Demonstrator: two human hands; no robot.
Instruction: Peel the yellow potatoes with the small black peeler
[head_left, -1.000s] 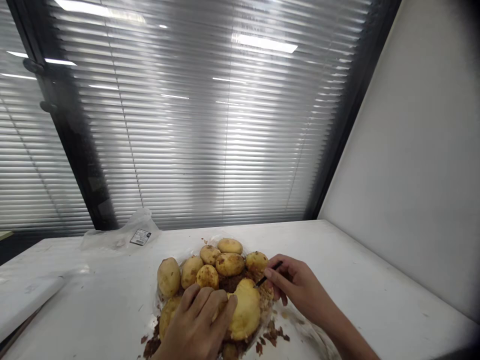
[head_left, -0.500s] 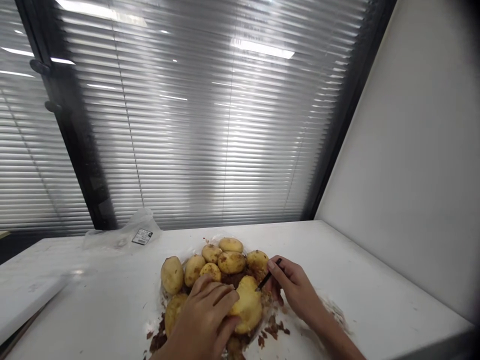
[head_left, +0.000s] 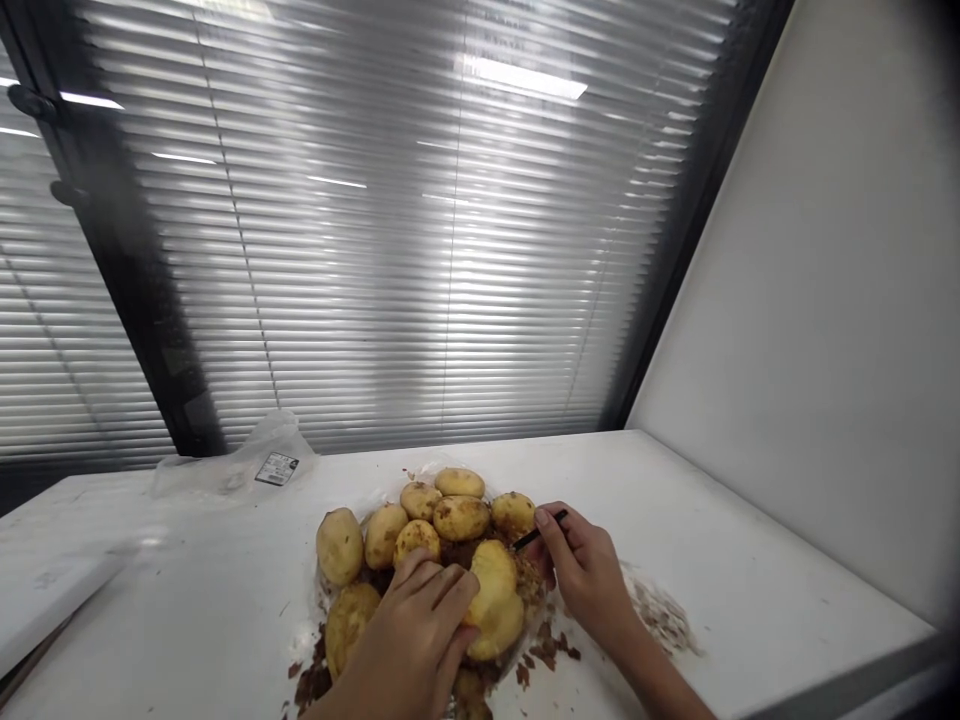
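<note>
A pale yellow, knobbly peeled potato (head_left: pixel 495 610) is gripped from its left side by my left hand (head_left: pixel 416 630), whose fingers curl over it. My right hand (head_left: pixel 585 570) pinches a thin black tool (head_left: pixel 538 532), its tip close to the potato's upper right edge. I cannot make out whether the tip touches, nor the exact kind of tool. Several more potatoes lie around: one at the far left (head_left: pixel 340 546), one beside my left wrist (head_left: pixel 349 622), and a brown-spotted one (head_left: pixel 460 519) behind. Brown peel scraps (head_left: pixel 551 648) lie below and between them.
A crumpled clear plastic bag (head_left: pixel 232 465) with a label lies at the back left. Light shavings (head_left: pixel 664 610) are spread right of my right forearm. A flat white board (head_left: pixel 52 610) sits at the left edge. Blinds (head_left: pixel 390 250) and a wall (head_left: pixel 810 350) border the white table (head_left: pixel 720 560).
The black tool has tilted flatter, and its tip has lifted from the potato's face toward its upper right edge. My left hand keeps its hold. The view has shifted slightly.
</note>
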